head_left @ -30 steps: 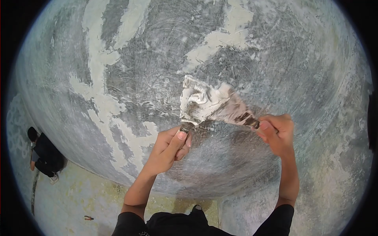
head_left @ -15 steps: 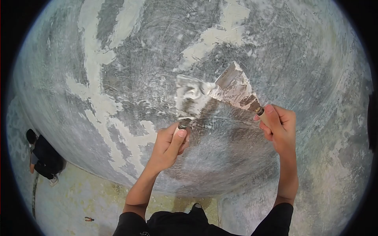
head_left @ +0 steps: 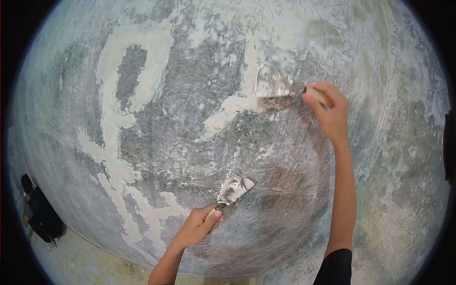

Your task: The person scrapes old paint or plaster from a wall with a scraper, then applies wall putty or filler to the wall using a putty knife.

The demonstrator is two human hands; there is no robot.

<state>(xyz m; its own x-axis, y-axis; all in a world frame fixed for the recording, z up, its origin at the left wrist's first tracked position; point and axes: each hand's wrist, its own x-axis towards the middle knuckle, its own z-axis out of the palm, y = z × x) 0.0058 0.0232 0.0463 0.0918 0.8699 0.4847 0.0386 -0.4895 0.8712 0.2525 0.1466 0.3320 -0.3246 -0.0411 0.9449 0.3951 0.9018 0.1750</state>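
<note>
My left hand (head_left: 199, 225) is closed round the handle of a putty knife (head_left: 233, 188), its blade loaded with a lump of white putty and tilted up to the right. Higher and to the right, my right hand (head_left: 332, 107) grips a second, wider putty knife (head_left: 274, 83) by its pale handle. That blade points left and overlaps the edge of a white putty patch (head_left: 232, 110) on the grey wall (head_left: 185, 71). Motion slightly blurs the blade.
A long branching strip of white putty (head_left: 111, 114) runs down the wall's left part. At the far left a person in dark clothes (head_left: 43, 211) is low by the wall's foot. Yellowish, stained floor (head_left: 95, 254) shows at the bottom left.
My right hand has moved up with its putty knife, away from the left one, to the white patch. My left hand sits lower in view with its loaded knife. The view has tilted upward.
</note>
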